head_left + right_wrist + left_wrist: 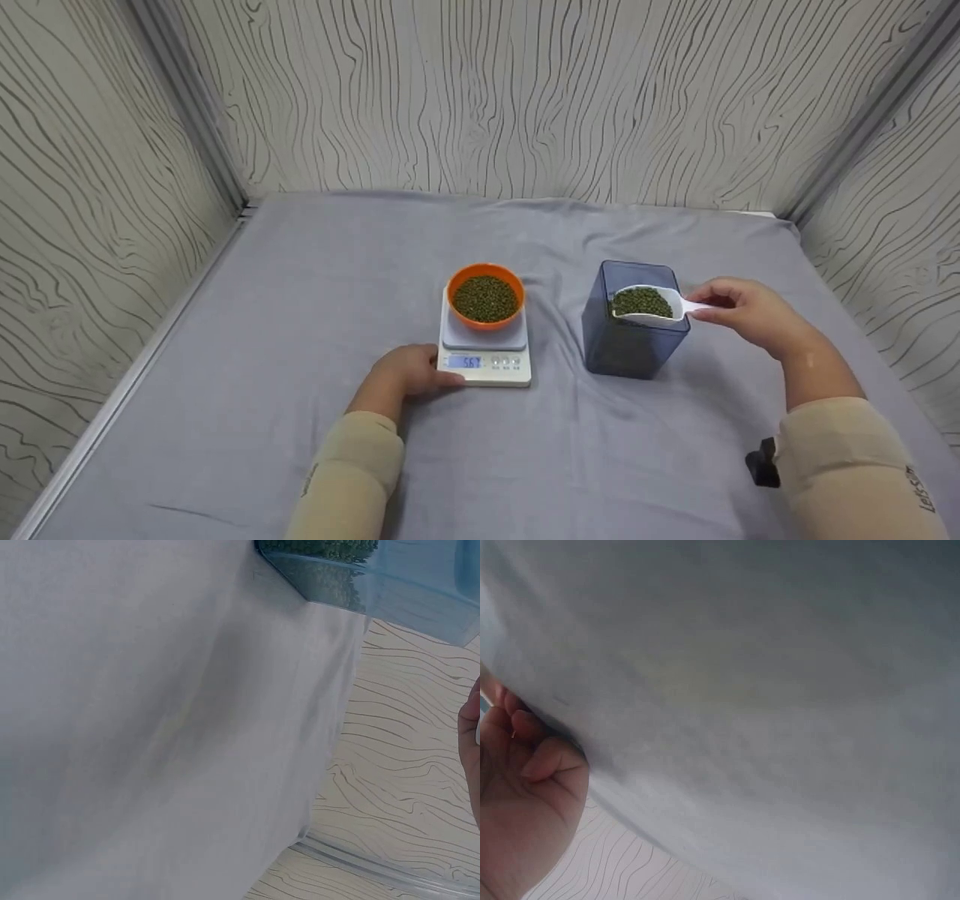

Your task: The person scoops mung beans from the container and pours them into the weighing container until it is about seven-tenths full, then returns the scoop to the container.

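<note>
My right hand [757, 315] pinches the handle of a white scoop [681, 306] between thumb and fingers. Green mung beans [643, 301] fill the scoop, which is over the mouth of a translucent blue container [634, 349]. On the left, my left hand [412, 371] grips the front left corner of a white kitchen scale [517, 375], thumb along its front edge. An orange bowl [487, 325] of the same beans sits on the scale's platform, and the lit display reads about 567. More beans [322, 577] show through the container's wall in the right wrist view.
A grey cloth [337, 262] with wrinkles covers the table. Wood-grain panels [480, 97] enclose it at the back and both sides. Beside my right sleeve [847, 450] a small black object [763, 463] shows.
</note>
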`<state>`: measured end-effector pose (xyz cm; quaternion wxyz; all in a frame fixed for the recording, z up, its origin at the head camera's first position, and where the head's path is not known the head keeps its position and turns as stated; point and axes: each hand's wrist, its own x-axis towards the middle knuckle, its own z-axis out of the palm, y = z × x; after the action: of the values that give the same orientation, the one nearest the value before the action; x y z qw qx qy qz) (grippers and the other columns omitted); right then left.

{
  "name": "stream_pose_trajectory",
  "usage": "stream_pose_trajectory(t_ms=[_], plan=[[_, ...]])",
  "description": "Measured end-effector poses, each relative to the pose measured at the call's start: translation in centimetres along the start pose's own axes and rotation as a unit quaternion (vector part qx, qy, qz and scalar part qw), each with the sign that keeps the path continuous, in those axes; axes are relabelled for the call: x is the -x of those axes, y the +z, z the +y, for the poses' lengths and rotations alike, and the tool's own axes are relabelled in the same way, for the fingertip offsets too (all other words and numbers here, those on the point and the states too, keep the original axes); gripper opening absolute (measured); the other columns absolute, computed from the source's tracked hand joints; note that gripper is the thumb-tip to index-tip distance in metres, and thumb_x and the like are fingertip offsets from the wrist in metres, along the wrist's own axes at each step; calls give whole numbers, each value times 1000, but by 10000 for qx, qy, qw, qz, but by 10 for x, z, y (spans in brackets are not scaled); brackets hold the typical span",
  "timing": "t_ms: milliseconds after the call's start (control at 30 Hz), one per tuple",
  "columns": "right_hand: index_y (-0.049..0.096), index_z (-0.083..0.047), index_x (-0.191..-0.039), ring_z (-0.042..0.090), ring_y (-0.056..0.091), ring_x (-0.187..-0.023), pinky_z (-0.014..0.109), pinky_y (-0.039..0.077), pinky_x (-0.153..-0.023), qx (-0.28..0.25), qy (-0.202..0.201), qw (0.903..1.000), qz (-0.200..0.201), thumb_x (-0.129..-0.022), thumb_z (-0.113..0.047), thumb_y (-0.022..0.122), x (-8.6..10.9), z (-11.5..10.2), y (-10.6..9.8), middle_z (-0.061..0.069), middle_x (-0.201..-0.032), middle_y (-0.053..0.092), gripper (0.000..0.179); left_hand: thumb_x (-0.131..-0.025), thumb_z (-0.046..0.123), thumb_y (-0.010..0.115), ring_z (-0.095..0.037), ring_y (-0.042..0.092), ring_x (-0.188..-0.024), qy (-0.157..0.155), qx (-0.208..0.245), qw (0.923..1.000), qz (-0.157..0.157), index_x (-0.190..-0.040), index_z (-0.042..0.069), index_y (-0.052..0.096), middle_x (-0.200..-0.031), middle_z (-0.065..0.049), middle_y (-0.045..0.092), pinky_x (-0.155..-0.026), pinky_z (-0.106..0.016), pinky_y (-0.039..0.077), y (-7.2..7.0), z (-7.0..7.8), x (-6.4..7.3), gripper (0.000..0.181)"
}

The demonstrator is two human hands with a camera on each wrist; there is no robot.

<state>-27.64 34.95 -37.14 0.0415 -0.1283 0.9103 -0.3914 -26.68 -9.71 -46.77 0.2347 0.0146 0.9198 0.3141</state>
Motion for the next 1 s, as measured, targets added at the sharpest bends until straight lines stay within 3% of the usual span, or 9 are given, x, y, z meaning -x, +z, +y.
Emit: stream_pose_trajectory(t_ms=[133,533,800,1000], plan=[[61,4,-103,1,52,-83,14,45,-72,-114,125,9999,38,-84,-14,66,3,6,3,-2,-95,60,27,-69,55,71,-20,51,-95,49,-65,9999,66,-104,22,65,-102,1,62,-95,-42,37,1,-1,0,48],[57,12,-105,1,53,-80,13,44,-71,-758,-73,9959,492,-85,-11,65,5,20,16,-13,-88,61,31,-68,55,72,-20,51,-91,33,-8,10000,75,-101,21,65,-99,0,62,-92,-42,39,0,0,2,48],[57,8,-106,3,53,-82,12,44,-72,-701,73,9946,762,-87,-19,63,7,22,22,-11,-90,59,33,-68,57,71,-20,51,-90,-5,-39,10000,30,-99,23,65,-98,1,61,-91,-41,39,-2,0,1,46],[58,9,-102,2,53,-77,13,45,-69,-546,-83,9951,816,-87,-12,63,4,16,17,-14,-85,59,27,-68,58,70,-20,51,-92,-15,-132,9999,19,-102,21,65,-102,-1,62,-94,-42,38,0,2,1,50]])
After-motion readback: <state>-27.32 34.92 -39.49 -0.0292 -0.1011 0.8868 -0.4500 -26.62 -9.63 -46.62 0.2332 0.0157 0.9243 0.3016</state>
